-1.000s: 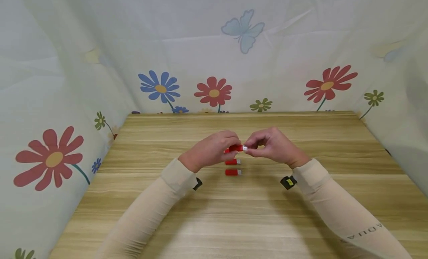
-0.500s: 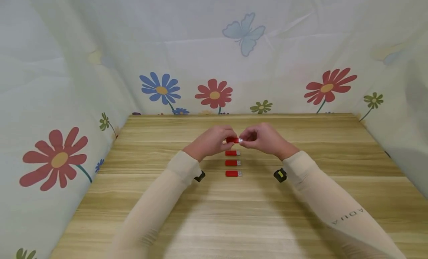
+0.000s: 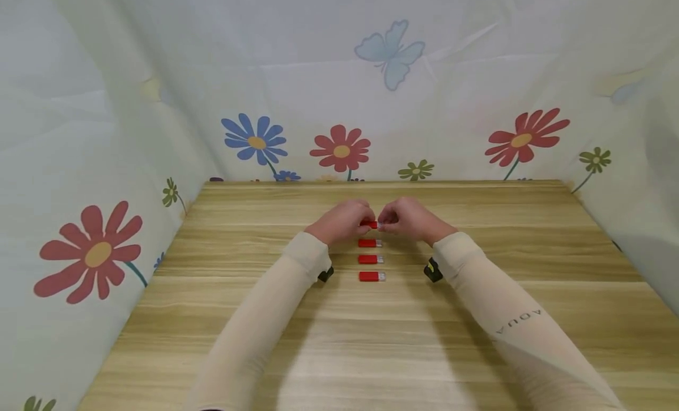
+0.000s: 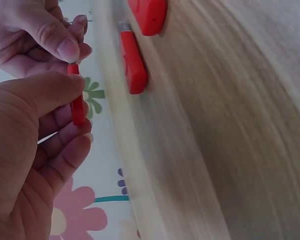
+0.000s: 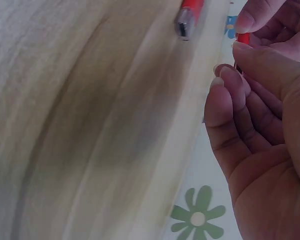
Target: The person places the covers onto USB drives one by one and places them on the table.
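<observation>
Between both hands is a red USB stick (image 3: pixel 369 224) with a metal plug, at the far end of a column of similar sticks. My left hand (image 3: pixel 345 221) pinches its red body between thumb and fingers, as the left wrist view shows. My right hand (image 3: pixel 411 219) pinches the plug end, with thumb and fingertips covering most of the metal. Three more red USB sticks lie on the table nearer to me: one just below the hands (image 3: pixel 369 243), a middle one (image 3: pixel 371 259) and a near one (image 3: pixel 372 276). All their plugs point right.
The wood-grain table (image 3: pixel 382 352) ends at a back edge beyond the hands. A pale curtain (image 3: pixel 451 92) printed with flowers and a butterfly surrounds it at the back and sides. A dark wrist camera (image 3: pixel 433 270) hangs under the right cuff.
Both hands have carried the USB stick farther from me, then lowered it slightly toward the table. The stick just below the hands, partly covered earlier, now shows fully.
</observation>
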The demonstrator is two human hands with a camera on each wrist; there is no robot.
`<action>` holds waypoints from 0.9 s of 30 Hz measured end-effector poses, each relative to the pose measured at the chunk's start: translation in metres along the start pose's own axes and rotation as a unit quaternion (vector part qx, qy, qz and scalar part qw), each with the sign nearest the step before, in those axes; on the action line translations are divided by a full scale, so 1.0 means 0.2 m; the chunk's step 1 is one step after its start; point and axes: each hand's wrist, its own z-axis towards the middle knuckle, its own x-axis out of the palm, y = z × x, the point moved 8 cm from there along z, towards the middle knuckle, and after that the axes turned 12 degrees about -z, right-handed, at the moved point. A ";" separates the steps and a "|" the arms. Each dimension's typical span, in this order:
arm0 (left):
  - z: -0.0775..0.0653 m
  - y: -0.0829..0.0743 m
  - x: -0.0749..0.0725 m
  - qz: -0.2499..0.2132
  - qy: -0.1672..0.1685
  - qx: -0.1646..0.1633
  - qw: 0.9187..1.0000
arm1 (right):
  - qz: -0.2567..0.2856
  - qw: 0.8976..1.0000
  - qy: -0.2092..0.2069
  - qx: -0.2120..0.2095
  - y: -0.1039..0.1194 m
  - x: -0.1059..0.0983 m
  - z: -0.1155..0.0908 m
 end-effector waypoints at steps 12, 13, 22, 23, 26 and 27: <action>0.08 0.06 0.07 0.022 0.021 0.004 1.000 | -0.001 0.999 0.024 0.028 -0.05 0.09 0.06; 0.08 0.06 0.08 0.019 0.024 0.005 1.000 | -0.001 0.999 0.028 0.032 -0.05 0.09 0.06; 0.09 0.11 0.13 0.005 0.031 -0.016 0.999 | -0.019 0.999 0.034 0.025 -0.03 0.12 0.06; 0.09 0.12 0.13 0.004 0.029 -0.016 0.999 | -0.021 0.999 0.033 0.022 -0.03 0.11 0.06; 0.10 0.13 0.13 -0.001 0.024 -0.017 1.000 | -0.026 0.999 0.028 0.020 -0.03 0.11 0.06; 0.10 0.13 0.13 -0.003 0.022 -0.019 1.000 | -0.026 0.999 0.027 0.022 -0.03 0.11 0.06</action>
